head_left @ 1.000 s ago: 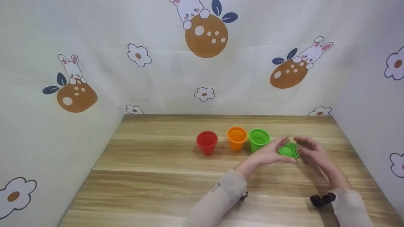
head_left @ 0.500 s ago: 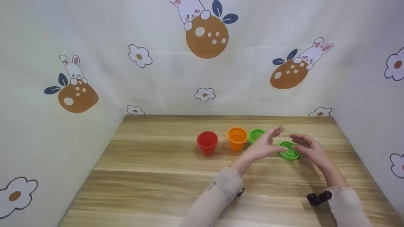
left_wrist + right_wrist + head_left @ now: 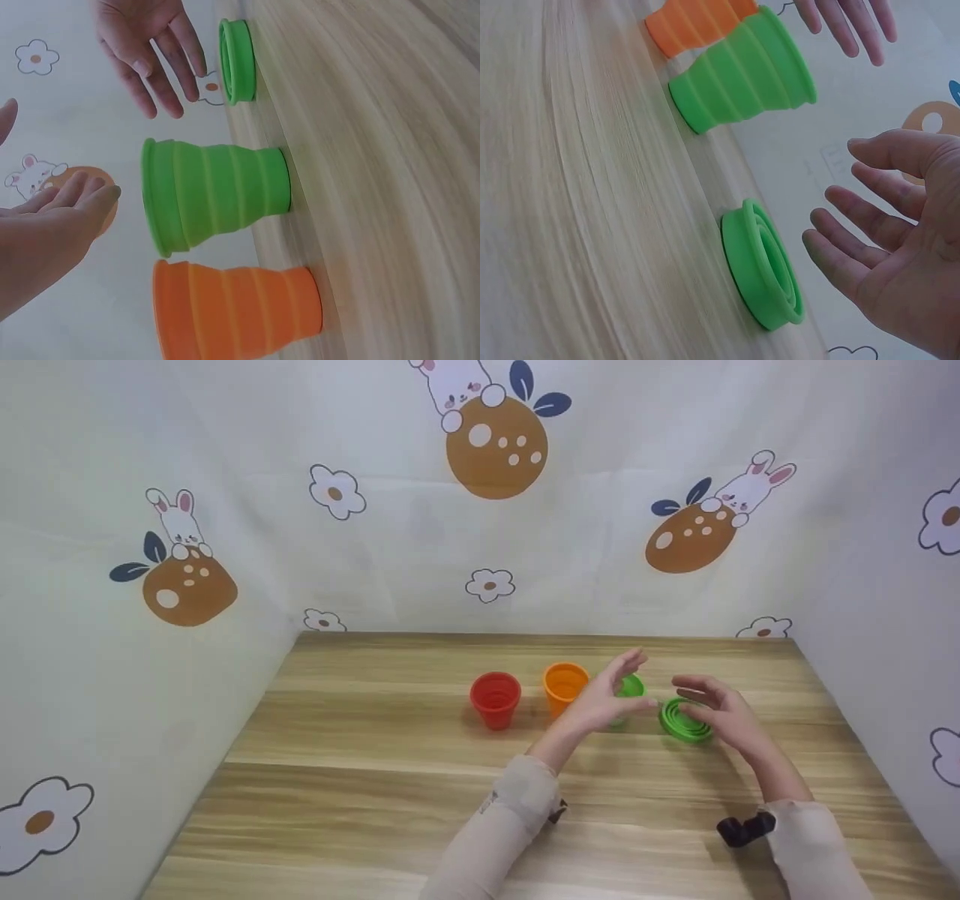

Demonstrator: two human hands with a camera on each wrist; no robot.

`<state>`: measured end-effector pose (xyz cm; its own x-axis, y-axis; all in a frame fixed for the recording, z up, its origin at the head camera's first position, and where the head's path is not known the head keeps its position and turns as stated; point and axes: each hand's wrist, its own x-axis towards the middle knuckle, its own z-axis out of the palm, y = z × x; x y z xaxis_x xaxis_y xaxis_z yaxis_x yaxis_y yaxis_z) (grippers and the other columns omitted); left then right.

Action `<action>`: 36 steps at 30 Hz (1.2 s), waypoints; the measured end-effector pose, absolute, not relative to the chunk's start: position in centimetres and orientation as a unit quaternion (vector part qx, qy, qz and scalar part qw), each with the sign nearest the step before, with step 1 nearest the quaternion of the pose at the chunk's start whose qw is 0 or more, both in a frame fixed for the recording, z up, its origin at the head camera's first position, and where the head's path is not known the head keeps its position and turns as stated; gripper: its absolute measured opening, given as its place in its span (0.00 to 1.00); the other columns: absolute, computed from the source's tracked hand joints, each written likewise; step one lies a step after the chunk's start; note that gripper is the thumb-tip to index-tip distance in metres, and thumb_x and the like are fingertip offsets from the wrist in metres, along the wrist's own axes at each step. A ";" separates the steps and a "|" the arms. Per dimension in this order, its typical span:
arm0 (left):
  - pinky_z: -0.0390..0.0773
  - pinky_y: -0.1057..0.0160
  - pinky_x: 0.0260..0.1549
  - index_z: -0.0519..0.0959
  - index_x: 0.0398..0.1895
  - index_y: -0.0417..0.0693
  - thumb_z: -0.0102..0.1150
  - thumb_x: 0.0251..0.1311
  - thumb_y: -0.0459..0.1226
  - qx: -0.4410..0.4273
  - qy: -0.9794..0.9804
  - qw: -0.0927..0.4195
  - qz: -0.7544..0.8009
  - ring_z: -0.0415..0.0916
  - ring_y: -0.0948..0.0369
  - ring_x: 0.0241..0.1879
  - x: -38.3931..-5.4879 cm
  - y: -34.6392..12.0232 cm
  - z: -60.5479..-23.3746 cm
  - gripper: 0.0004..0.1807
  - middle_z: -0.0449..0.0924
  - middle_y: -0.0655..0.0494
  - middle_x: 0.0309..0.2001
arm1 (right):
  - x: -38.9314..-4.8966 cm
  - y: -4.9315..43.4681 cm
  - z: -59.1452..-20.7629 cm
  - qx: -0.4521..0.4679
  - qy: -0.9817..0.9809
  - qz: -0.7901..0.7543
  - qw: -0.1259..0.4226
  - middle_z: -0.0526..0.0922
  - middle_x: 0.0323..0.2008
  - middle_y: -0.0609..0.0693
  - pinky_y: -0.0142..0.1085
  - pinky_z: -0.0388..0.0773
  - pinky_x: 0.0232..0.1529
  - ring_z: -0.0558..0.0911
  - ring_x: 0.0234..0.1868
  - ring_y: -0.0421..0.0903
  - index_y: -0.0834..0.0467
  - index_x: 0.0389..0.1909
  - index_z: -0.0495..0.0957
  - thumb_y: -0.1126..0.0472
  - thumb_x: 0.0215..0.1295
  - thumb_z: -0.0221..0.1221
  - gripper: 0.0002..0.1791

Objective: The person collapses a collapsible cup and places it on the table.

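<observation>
My left hand (image 3: 600, 701) hovers above the expanded green collapsible cup (image 3: 214, 191), fingers spread and holding nothing; in the head view it hides part of that cup. My right hand (image 3: 720, 712) is raised over the folded-flat green collapsible cup (image 3: 684, 724), its fingers relaxed and apart from it. In the right wrist view the flat cup (image 3: 761, 270) shows as nested rings lying on the table, below the right hand (image 3: 900, 217). Left of the tall green cup stands an expanded orange cup (image 3: 564, 684), and farther left a red one (image 3: 495, 701).
The cups stand on a wood-grain table (image 3: 337, 795). A pale cloth wall (image 3: 390, 547) with rabbits and flowers rises behind it and at both sides. Each sleeve (image 3: 487, 832) has a small black device near the cuff.
My left hand has moved left, away from the flat green cup and over the tall green one. My right hand has shifted slightly left. The cups stay where they were.
</observation>
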<state>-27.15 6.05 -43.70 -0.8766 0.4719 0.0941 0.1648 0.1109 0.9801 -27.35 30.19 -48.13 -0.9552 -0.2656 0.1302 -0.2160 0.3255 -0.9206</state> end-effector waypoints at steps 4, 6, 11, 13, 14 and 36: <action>0.58 0.57 0.76 0.55 0.78 0.48 0.66 0.62 0.35 0.217 0.729 0.116 0.639 0.58 0.59 0.76 -27.4 5.4 -43.8 0.43 0.61 0.54 0.76 | -27.5 29.5 -48.1 -0.152 0.813 -0.562 0.024 0.67 0.67 0.73 0.18 0.71 0.57 0.75 0.57 0.26 0.73 0.66 0.65 0.68 0.69 0.57 0.27; 0.58 0.56 0.76 0.55 0.77 0.46 0.65 0.62 0.34 0.217 0.726 0.111 0.643 0.58 0.58 0.76 -27.5 5.1 -43.8 0.43 0.61 0.52 0.76 | -27.5 29.1 -48.1 -0.157 0.811 -0.563 0.028 0.66 0.67 0.74 0.19 0.72 0.57 0.75 0.57 0.26 0.73 0.66 0.65 0.69 0.69 0.57 0.27; 0.58 0.52 0.76 0.54 0.77 0.44 0.64 0.63 0.32 0.215 0.722 0.105 0.650 0.57 0.53 0.76 -27.7 4.5 -43.9 0.42 0.60 0.47 0.76 | -27.7 28.2 -48.1 -0.168 0.801 -0.574 0.035 0.65 0.67 0.75 0.19 0.75 0.54 0.76 0.57 0.28 0.75 0.66 0.63 0.72 0.68 0.56 0.27; 0.57 0.52 0.76 0.54 0.78 0.45 0.64 0.62 0.32 0.211 0.722 0.106 0.651 0.57 0.53 0.76 -27.7 4.3 -43.9 0.42 0.60 0.48 0.76 | -27.7 27.9 -48.2 -0.171 0.797 -0.578 0.037 0.66 0.67 0.75 0.19 0.75 0.54 0.76 0.57 0.28 0.75 0.66 0.63 0.72 0.68 0.56 0.28; 0.57 0.53 0.76 0.55 0.78 0.45 0.64 0.62 0.32 0.208 0.722 0.106 0.651 0.57 0.53 0.76 -27.7 4.2 -43.9 0.42 0.61 0.49 0.76 | -27.8 27.8 -48.3 -0.173 0.796 -0.578 0.037 0.66 0.67 0.75 0.19 0.75 0.54 0.76 0.57 0.29 0.75 0.66 0.63 0.71 0.68 0.56 0.28; 0.54 0.52 0.77 0.56 0.76 0.39 0.63 0.62 0.29 0.203 0.710 0.094 0.667 0.57 0.53 0.76 -28.0 3.3 -45.1 0.40 0.60 0.43 0.76 | -28.0 25.7 -49.0 -0.163 0.790 -0.588 0.055 0.66 0.68 0.74 0.22 0.77 0.53 0.69 0.67 0.69 0.73 0.70 0.58 0.70 0.65 0.61 0.35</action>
<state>-27.96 3.29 -45.09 -0.8998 0.4138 0.1384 0.1640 0.0268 0.9861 -28.01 25.74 -48.97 -0.9409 -0.3222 0.1042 -0.1922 0.2547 -0.9477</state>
